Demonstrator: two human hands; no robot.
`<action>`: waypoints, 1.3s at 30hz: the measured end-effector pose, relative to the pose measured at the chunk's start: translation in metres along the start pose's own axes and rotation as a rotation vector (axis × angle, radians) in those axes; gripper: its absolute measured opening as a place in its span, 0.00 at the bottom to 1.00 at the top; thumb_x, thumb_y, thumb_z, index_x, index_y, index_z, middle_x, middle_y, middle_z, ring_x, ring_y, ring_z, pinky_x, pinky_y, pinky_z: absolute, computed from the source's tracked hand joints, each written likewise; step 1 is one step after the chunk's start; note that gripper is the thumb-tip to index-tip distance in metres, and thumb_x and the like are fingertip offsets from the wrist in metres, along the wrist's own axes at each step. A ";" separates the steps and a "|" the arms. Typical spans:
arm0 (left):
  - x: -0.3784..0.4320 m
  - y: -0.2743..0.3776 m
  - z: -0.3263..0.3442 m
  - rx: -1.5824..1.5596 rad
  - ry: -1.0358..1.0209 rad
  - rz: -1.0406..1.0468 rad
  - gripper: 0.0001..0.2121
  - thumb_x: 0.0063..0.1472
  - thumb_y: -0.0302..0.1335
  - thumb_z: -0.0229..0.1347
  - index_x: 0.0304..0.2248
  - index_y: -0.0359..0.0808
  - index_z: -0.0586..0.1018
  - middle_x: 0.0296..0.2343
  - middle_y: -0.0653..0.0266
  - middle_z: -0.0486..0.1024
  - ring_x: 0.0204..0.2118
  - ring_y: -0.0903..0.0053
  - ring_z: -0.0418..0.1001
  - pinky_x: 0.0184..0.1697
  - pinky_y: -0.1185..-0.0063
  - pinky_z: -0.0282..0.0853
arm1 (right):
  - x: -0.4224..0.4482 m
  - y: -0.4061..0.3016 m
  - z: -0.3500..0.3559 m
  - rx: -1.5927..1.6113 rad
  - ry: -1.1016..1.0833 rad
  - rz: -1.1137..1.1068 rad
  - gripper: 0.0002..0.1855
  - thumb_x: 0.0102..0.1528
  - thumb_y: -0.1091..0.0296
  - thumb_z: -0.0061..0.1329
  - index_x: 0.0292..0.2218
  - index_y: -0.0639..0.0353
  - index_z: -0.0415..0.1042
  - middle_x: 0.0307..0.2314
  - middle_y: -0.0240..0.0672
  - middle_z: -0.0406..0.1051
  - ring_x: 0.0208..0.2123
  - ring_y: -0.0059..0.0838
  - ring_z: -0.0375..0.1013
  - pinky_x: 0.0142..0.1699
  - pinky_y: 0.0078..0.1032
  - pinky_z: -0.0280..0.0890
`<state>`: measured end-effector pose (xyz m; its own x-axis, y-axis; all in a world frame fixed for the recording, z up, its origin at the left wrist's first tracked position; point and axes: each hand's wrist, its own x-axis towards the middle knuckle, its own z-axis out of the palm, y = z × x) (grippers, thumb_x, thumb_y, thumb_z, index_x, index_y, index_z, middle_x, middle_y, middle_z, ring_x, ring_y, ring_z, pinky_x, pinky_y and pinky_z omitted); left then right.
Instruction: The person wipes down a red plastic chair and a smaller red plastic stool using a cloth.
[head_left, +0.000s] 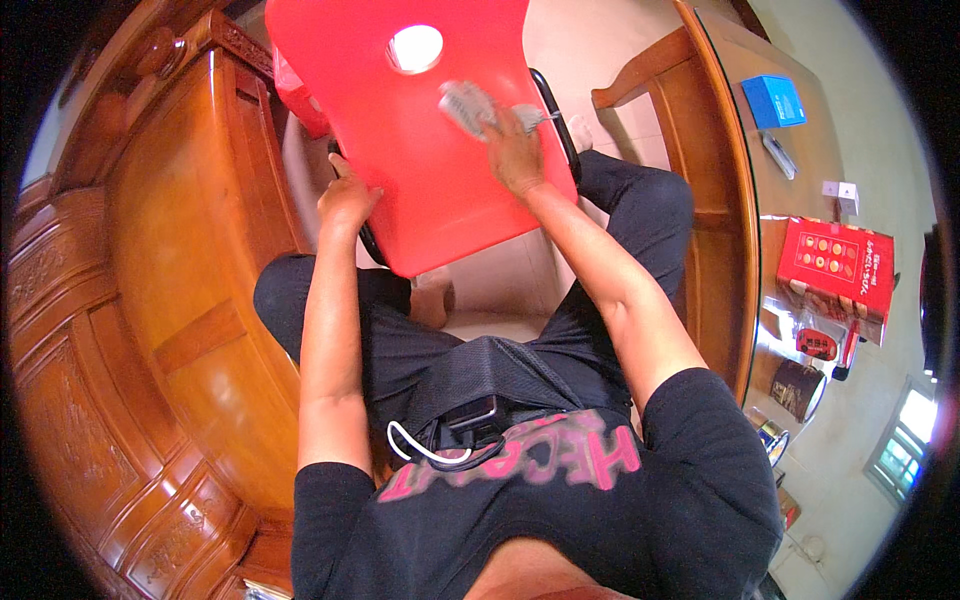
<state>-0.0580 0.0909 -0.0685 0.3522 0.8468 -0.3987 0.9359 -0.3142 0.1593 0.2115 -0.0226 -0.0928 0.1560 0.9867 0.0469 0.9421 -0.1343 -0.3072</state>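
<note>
A red plastic chair stands before me between my knees, with a round hole in its upper part and black metal rails along both sides. At its left edge my left hand takes hold, thumb on the red surface and a finger along the black rail. My right hand presses a crumpled grey cloth against the red plastic, right of the middle and below the hole. Part of the cloth is hidden under the palm.
A carved wooden bench runs along my left. On the right, a glass-topped wooden table carries a blue box, a phone-like object, a red gift box and several cans. Another red plastic piece shows behind the chair.
</note>
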 end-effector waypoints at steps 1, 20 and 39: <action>0.001 -0.001 0.000 0.000 0.000 -0.003 0.53 0.51 0.47 0.59 0.60 0.21 0.37 0.40 0.38 0.74 0.43 0.55 0.75 0.47 0.66 0.70 | 0.005 0.004 0.004 -0.078 0.171 0.021 0.22 0.53 0.68 0.42 0.50 0.54 0.69 0.56 0.45 0.58 0.56 0.43 0.60 0.55 0.45 0.58; -0.007 0.006 -0.013 0.022 0.009 -0.016 0.47 0.52 0.38 0.56 0.59 0.18 0.41 0.35 0.41 0.77 0.39 0.56 0.77 0.41 0.64 0.72 | -0.031 -0.006 -0.004 0.058 -0.020 -0.345 0.25 0.50 0.73 0.42 0.51 0.55 0.67 0.58 0.46 0.55 0.59 0.42 0.57 0.60 0.41 0.55; 0.022 -0.015 0.014 0.048 0.004 0.001 0.50 0.52 0.43 0.56 0.60 0.20 0.37 0.40 0.33 0.72 0.42 0.54 0.76 0.46 0.64 0.70 | -0.053 -0.063 0.010 0.168 -0.174 -0.618 0.24 0.48 0.69 0.47 0.49 0.53 0.67 0.56 0.40 0.58 0.59 0.40 0.57 0.58 0.44 0.57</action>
<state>-0.0640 0.1079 -0.0924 0.3528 0.8482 -0.3951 0.9351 -0.3349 0.1161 0.1405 -0.0654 -0.0854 -0.4618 0.8799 0.1120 0.7814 0.4634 -0.4179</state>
